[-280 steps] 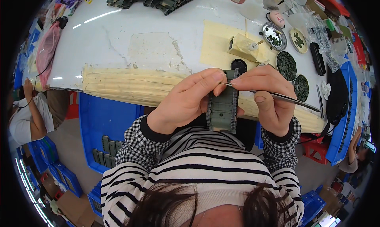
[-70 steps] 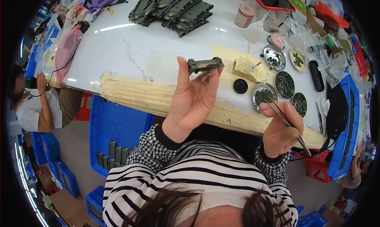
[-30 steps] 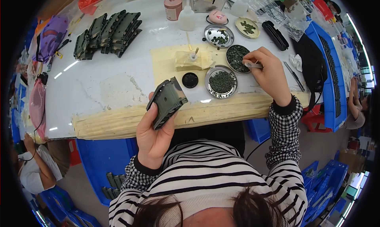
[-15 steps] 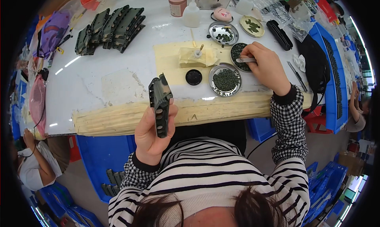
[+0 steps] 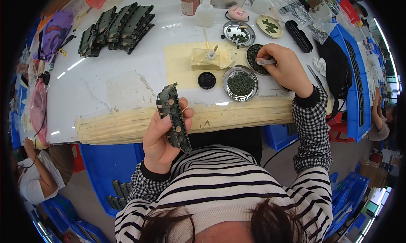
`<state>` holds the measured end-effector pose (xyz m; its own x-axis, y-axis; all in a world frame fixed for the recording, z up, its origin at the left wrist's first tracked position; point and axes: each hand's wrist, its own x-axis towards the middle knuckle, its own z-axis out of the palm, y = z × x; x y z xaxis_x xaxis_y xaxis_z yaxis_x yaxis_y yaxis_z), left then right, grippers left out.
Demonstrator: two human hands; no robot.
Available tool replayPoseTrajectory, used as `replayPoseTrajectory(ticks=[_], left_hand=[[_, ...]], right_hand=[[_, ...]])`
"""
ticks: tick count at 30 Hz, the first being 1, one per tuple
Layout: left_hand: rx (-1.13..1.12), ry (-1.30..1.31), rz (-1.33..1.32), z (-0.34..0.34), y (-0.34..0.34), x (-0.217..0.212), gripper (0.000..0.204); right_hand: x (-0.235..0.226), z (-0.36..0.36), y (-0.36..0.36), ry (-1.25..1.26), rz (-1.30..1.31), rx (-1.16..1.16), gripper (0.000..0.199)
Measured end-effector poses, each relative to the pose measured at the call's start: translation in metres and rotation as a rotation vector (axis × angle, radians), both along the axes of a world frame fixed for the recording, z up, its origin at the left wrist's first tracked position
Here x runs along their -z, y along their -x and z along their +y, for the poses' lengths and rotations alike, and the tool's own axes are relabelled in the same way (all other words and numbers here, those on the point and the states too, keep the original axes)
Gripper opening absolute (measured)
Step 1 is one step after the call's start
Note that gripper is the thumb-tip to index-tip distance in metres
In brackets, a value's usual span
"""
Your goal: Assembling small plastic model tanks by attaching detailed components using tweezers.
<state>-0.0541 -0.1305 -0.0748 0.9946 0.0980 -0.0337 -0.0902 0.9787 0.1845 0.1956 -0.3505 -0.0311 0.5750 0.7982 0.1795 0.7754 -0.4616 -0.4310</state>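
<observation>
My left hand (image 5: 157,141) is closed around a camouflage-green toy tank hull section (image 5: 172,116), held upright over the table's front edge with its row of round wheels facing up at me. Tweezers (image 5: 266,62) are pinched in my right hand (image 5: 291,69), their tips over a round dish (image 5: 247,60) of small dark green parts; whether they grip a part is too small to tell. Just nearer me, a metal dish (image 5: 225,85) holds a heap of tiny green pieces. To its left lies a round black lid (image 5: 207,80).
A tape-covered block (image 5: 201,62) holds a small pot with a stick in it. Behind are a metal dish (image 5: 225,26), a squeeze bottle (image 5: 204,15) and a pink tin (image 5: 190,2). Several camouflage hull sections (image 5: 122,29) lie back left. A black case (image 5: 298,37) sits right.
My left hand has turned the hull section so its wheeled side shows more fully. The right hand has shifted only slightly, with the tweezers still over the same dish.
</observation>
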Motion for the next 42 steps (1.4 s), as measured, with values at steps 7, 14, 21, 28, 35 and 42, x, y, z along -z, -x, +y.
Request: replayPoseTrajectory(ticks=[7,14,21,28,35,42], left_hand=[[-0.057,-0.459,0.248,-0.008,-0.002,-0.020,0.047],[-0.070,-0.697,0.221,-0.012,-0.011,-0.028,0.060],[-0.119,-0.831,0.126,-0.026,-0.019,-0.027,0.047],[-0.037,-0.737,0.062,-0.027,-0.023,-0.019,0.019],[-0.087,-0.616,0.113,-0.028,-0.029,-0.019,0.018],[-0.145,-0.654,0.236,-0.016,-0.038,-0.024,0.025]], right_hand=[[-0.004,-0.004,0.004,-0.138,0.070,0.080,0.012],[-0.001,-0.008,0.012,-0.300,0.149,0.186,0.014],[-0.021,0.019,0.078,-0.549,0.334,-0.029,0.018],[-0.017,0.051,0.124,-0.625,0.393,-0.098,0.020],[-0.002,0.065,0.127,-0.628,0.161,-0.076,0.022],[0.000,0.079,0.121,-0.707,0.279,-0.030,0.019]])
